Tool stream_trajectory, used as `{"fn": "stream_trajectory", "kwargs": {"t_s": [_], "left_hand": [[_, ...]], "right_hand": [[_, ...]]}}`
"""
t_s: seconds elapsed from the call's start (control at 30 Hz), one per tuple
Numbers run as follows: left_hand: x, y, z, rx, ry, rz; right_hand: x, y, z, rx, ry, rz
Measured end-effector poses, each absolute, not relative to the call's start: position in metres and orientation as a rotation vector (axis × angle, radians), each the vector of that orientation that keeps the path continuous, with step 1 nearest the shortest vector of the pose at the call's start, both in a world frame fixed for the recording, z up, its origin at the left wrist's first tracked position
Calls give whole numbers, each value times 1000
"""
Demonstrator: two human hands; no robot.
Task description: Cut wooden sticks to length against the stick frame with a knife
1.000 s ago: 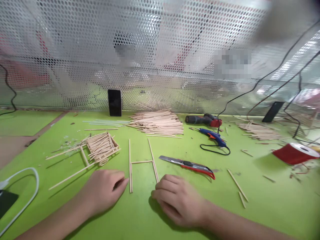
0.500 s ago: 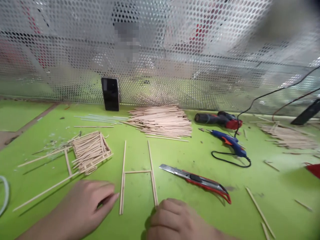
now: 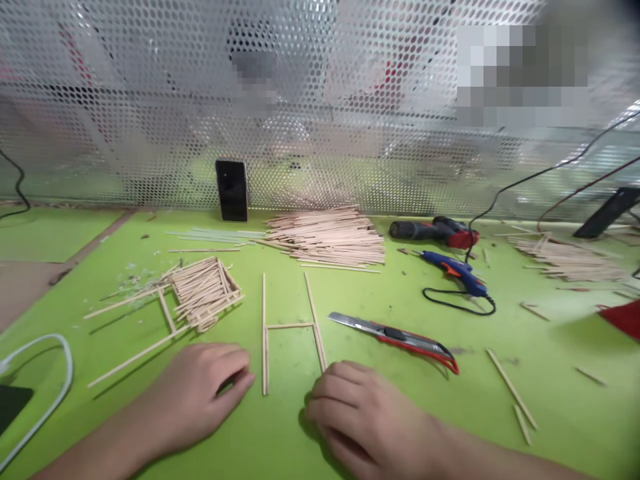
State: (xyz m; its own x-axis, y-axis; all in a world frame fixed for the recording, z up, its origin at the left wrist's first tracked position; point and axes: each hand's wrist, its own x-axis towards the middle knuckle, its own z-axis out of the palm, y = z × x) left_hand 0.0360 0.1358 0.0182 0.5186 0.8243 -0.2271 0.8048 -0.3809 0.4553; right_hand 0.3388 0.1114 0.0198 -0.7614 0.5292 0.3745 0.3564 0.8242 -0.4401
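In front of me, thin wooden sticks form an H-shaped frame [image 3: 290,326], lying flat with doubled lower legs and one crossbar. My left hand [image 3: 207,383] rests beside its left leg, fingers curled and thumb near the index finger, with nothing between them. Over the lower end of the right leg lies my right hand [image 3: 360,413], fingers bent under; what they may hold is hidden. A red-and-black utility knife [image 3: 395,338], blade out, lies to the right of the frame. On the left is a wooden stick model [image 3: 205,290], a small cart-like box filled with sticks and bearing two long shafts.
Behind the frame lies a big pile of sticks [image 3: 330,237]. A phone [image 3: 233,190] leans on the perforated metal screen [image 3: 310,147]. At the right are a power tool [image 3: 433,231], a blue glue gun [image 3: 455,272] with its cord, and more sticks [image 3: 570,259]. A white cable [image 3: 67,363] curves at left.
The camera view has shifted, showing more of the table's near left side, including a dark object by the white cable. Both hands stay in nearly the same places beside the frame.
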Motion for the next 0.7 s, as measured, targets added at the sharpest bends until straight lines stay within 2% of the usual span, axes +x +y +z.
{"fn": "stream_trajectory", "kwargs": {"t_s": [0.7], "left_hand": [[30, 136, 10, 2280, 1232, 238]], "right_hand": [[337, 113, 17, -695, -2554, 387]]}}
